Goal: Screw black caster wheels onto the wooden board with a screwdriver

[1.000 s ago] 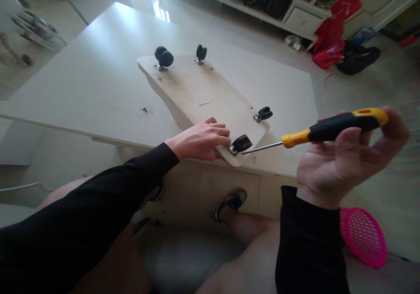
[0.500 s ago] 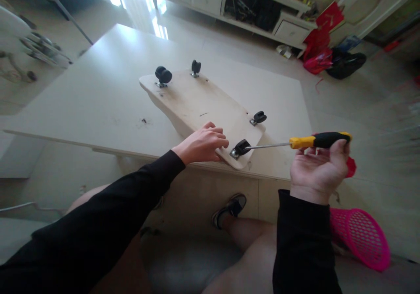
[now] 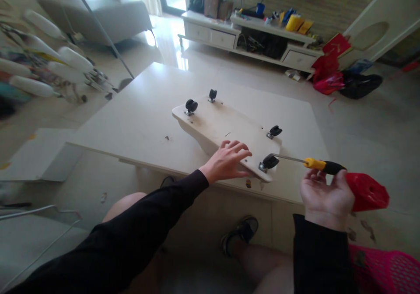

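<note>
A pale upturned board (image 3: pixel 226 123) lies on the white table, with black swivel casters at its corners. My left hand (image 3: pixel 226 160) is over the board's near edge, fingers apart and slightly bent, thumb along the side. In my right hand (image 3: pixel 326 193) is a screwdriver (image 3: pixel 323 166) with a yellow and black handle, held between thumb and fingers. Its shaft points left, and the tip is at the near right caster (image 3: pixel 269 161); exactly where it touches I cannot tell. The other casters (image 3: pixel 274 131) stand wheels up.
The white table (image 3: pixel 131 123) reaches far to the left. A red plastic object (image 3: pixel 369 192) shows behind my right hand, and a pink mesh basket (image 3: pixel 398 270) stands at lower right. A low cabinet (image 3: pixel 210 33) lines the back, with red and black bags (image 3: pixel 361 85) on the floor.
The view has tilted up, showing more of the room. The screwdriver stays at the same caster, its handle now sloping lower. My left hand's fingers are more spread.
</note>
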Available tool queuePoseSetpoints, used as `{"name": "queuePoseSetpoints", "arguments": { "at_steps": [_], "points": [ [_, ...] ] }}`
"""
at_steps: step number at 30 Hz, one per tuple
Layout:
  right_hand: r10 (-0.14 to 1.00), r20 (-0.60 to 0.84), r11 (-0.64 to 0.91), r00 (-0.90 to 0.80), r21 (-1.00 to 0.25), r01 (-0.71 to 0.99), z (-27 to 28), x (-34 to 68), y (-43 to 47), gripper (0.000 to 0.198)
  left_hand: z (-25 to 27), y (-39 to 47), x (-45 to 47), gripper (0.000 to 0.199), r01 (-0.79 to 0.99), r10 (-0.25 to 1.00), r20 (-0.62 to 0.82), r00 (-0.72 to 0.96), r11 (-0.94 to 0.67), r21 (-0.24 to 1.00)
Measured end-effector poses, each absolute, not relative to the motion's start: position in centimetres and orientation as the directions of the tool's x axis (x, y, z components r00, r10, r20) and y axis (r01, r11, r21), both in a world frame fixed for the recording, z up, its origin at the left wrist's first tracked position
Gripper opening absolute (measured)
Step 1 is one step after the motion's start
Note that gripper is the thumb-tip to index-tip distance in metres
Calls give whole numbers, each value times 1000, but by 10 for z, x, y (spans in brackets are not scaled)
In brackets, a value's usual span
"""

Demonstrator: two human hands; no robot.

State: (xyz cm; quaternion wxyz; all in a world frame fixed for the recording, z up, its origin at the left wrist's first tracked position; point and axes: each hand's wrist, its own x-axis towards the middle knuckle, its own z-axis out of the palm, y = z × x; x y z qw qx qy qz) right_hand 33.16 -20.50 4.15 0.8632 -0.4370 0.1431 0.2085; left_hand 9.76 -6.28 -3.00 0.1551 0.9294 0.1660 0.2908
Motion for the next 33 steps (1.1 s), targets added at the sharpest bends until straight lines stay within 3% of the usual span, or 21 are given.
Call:
{"name": "queuePoseSetpoints", "arguments": {
  "at_steps": [3, 5, 7, 9, 12, 16, 21, 33],
  "points": [
    [248, -463, 534, 851, -667, -519, 43, 330, -207, 21, -20, -26, 58, 13, 329, 537, 645, 544, -844, 424],
    [245, -483, 534, 841, -656, -533, 44, 328, -208, 21, -20, 5, 25, 4, 428, 690, 671, 272, -711, 558],
    [240, -502, 532, 831, -648, -545, 45, 326, -208, 21, -23, 32, -13, 9, 518, 831, 554, -57, -449, 728],
    [245, -515, 522, 822, -644, -559, 45, 325, -207, 21, -31, 53, -48, 9, 578, 931, 314, -187, -155, 801],
    [265, -522, 502, 811, -644, -578, 42, 325, -204, 21, -48, 66, -91, 9, 685, 984, 3, -177, 121, 718],
    [270, -521, 490, 810, -650, -581, 36, 324, -199, 18, -71, 62, -117, 19, 788, 991, -126, -40, 109, 606],
    [277, -515, 483, 811, -656, -581, 29, 324, -194, 15, -87, 59, -119, 23, 806, 985, -163, 55, 53, 590],
    [255, -529, 458, 809, -671, -584, 25, 325, -194, 16, -102, 57, -106, 30, 836, 982, -92, 163, -88, 541]
  ]
}}
